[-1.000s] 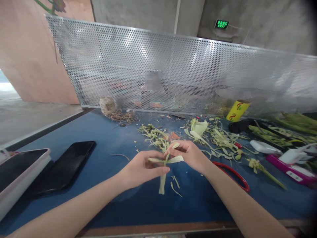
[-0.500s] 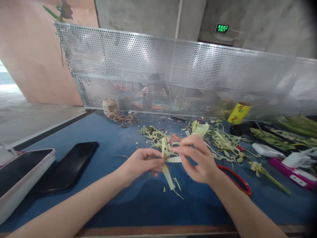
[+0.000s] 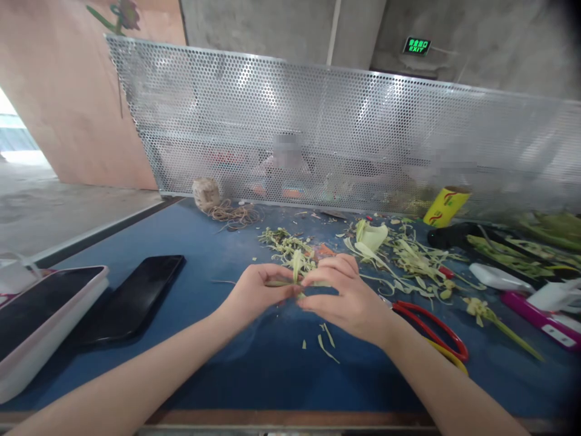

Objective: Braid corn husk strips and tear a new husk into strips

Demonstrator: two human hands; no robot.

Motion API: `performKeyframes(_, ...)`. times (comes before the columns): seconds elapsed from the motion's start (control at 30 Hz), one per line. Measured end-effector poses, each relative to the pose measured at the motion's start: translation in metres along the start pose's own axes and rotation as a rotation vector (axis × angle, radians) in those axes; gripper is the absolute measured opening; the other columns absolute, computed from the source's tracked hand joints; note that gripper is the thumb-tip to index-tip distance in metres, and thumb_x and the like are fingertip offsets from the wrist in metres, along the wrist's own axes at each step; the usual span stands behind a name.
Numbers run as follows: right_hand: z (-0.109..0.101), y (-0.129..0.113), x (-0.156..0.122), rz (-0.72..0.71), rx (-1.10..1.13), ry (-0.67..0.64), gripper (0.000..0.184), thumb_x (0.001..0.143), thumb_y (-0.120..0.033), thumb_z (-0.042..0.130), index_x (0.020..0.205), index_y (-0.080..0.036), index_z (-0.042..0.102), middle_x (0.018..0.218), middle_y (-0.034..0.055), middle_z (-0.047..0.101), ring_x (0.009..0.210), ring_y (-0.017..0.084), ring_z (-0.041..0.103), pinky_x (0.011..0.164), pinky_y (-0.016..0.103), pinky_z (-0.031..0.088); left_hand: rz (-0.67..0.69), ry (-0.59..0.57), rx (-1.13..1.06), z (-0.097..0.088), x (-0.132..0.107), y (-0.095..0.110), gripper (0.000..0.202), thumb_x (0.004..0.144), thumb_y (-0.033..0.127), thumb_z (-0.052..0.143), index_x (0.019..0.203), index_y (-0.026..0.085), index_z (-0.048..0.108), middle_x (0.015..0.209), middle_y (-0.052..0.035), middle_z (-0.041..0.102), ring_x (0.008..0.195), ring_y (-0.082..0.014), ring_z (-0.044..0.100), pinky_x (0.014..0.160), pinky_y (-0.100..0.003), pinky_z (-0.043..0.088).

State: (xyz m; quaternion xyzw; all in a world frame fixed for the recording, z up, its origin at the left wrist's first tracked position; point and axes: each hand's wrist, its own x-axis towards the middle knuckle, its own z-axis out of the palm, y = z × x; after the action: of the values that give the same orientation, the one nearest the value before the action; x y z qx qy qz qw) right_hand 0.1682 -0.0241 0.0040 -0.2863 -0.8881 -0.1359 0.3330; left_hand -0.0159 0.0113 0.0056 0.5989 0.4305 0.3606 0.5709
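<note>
Both hands meet over the middle of the blue table [image 3: 204,375]. Between thumb and fingers, my left hand [image 3: 261,290] pinches a pale green strip of corn husk [image 3: 296,265], whose tip sticks up above the fingertips. My right hand [image 3: 342,293] is closed on the same strip from the other side, fingertips touching the left ones. Most of the strip is hidden by the fingers. Just beyond lies a heap of thin green husk shreds [image 3: 284,243]. A wide folded husk piece [image 3: 372,235] rests behind my right hand.
Red-handled scissors [image 3: 436,330] lie beside my right forearm. Two phones are at left, one black [image 3: 136,297]. A ball of twine [image 3: 206,194], a yellow roll [image 3: 447,206] and a purple power strip [image 3: 540,315] stand around. A perforated metal screen [image 3: 318,127] closes the back; a person sits behind it.
My right hand has moved left and closed onto the strip beside my left hand. The strip's lower end, which hung toward me, is now gathered up in the fingers. The view has shifted slightly.
</note>
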Motion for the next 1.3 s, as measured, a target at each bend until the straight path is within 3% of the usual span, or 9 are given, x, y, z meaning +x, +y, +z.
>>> performKeyframes(0.13,0.006,0.000,0.001,0.173,0.230,0.039,0.016,0.083,-0.021,0.051,0.090,-0.025,0.065,0.099,0.0048,0.060,0.094,0.016,0.053,0.084,0.033,0.041,0.140,0.042,0.130,-0.001,-0.002,0.002,0.015,0.057,0.019,0.070,0.071,0.014,0.069,0.064,-0.0031,0.069,0.060,-0.0166,0.062,0.058,-0.025,0.048)
performKeyframes(0.27,0.012,-0.001,0.003,0.487,0.473,0.101,0.014,0.079,-0.021,0.054,0.085,-0.023,0.067,0.089,0.0039,0.065,0.083,0.016,0.060,0.073,0.028,0.047,0.192,0.047,0.180,-0.001,-0.003,0.004,0.021,0.060,0.025,0.069,0.078,0.015,0.070,0.076,-0.0046,0.071,0.073,-0.0210,0.065,0.069,-0.028,0.051)
performKeyframes(0.47,0.015,-0.001,0.008,0.863,0.714,0.050,0.011,0.075,-0.024,0.056,0.077,-0.021,0.067,0.067,0.0002,0.066,0.056,0.013,0.056,0.052,0.024,0.044,0.188,0.083,0.183,0.000,-0.006,0.006,0.039,0.062,0.028,0.069,0.099,0.015,0.064,0.073,-0.0045,0.072,0.075,-0.0218,0.066,0.072,-0.030,0.051)
performKeyframes(0.6,0.017,-0.001,0.009,0.956,0.960,0.074,0.012,0.072,-0.029,0.058,0.075,-0.019,0.064,0.063,-0.0006,0.062,0.056,0.012,0.055,0.054,0.024,0.044,0.189,0.112,0.067,0.004,-0.009,0.010,0.075,0.061,0.024,0.071,0.128,0.015,0.037,0.066,-0.0025,0.071,0.069,-0.0201,0.067,0.068,-0.029,0.051)
performKeyframes(0.73,0.024,-0.001,0.008,1.006,1.111,0.111,0.019,0.069,-0.032,0.062,0.079,-0.018,0.055,0.061,-0.0017,0.059,0.053,0.011,0.054,0.054,0.024,0.044,0.179,0.130,-0.104,0.008,-0.010,0.010,0.098,0.057,0.021,0.074,0.136,0.014,0.015,0.060,0.0004,0.070,0.061,-0.0170,0.065,0.061,-0.026,0.049)
performKeyframes(0.87,0.026,-0.003,0.003,0.822,0.760,0.179,0.028,0.073,-0.026,0.058,0.097,-0.020,0.044,0.068,-0.0010,0.057,0.059,0.013,0.055,0.056,0.026,0.046,0.101,0.119,-0.134,0.010,-0.008,0.007,0.092,0.056,0.019,0.075,0.132,0.012,0.024,0.055,0.0028,0.067,0.053,-0.0133,0.061,0.056,-0.022,0.046)
performKeyframes(1.03,0.014,-0.006,0.001,0.184,0.040,0.104,0.020,0.082,-0.016,0.047,0.101,-0.021,0.053,0.090,0.0058,0.058,0.085,0.017,0.054,0.077,0.031,0.045,0.001,0.127,-0.191,0.006,-0.006,0.006,0.082,0.058,0.017,0.073,0.127,0.008,0.031,0.053,0.0037,0.063,0.048,-0.0094,0.056,0.053,-0.020,0.043)
performKeyframes(1.13,0.007,-0.004,0.001,-0.002,-0.066,0.015,0.016,0.084,-0.018,0.047,0.095,-0.021,0.058,0.085,0.0038,0.060,0.084,0.015,0.053,0.078,0.030,0.044,-0.059,0.117,-0.204,0.005,-0.005,0.007,0.077,0.058,0.019,0.074,0.124,0.009,0.036,0.055,0.0023,0.063,0.047,-0.0092,0.055,0.051,-0.021,0.043)
performKeyframes(1.3,0.003,0.002,0.000,-0.133,-0.097,-0.106,0.019,0.085,-0.016,0.045,0.099,-0.016,0.058,0.091,0.0059,0.061,0.089,0.014,0.052,0.083,0.028,0.043,-0.180,0.073,-0.276,0.004,-0.004,0.005,0.065,0.057,0.017,0.075,0.115,0.009,0.046,0.061,-0.0016,0.065,0.048,-0.0092,0.056,0.053,-0.021,0.046)
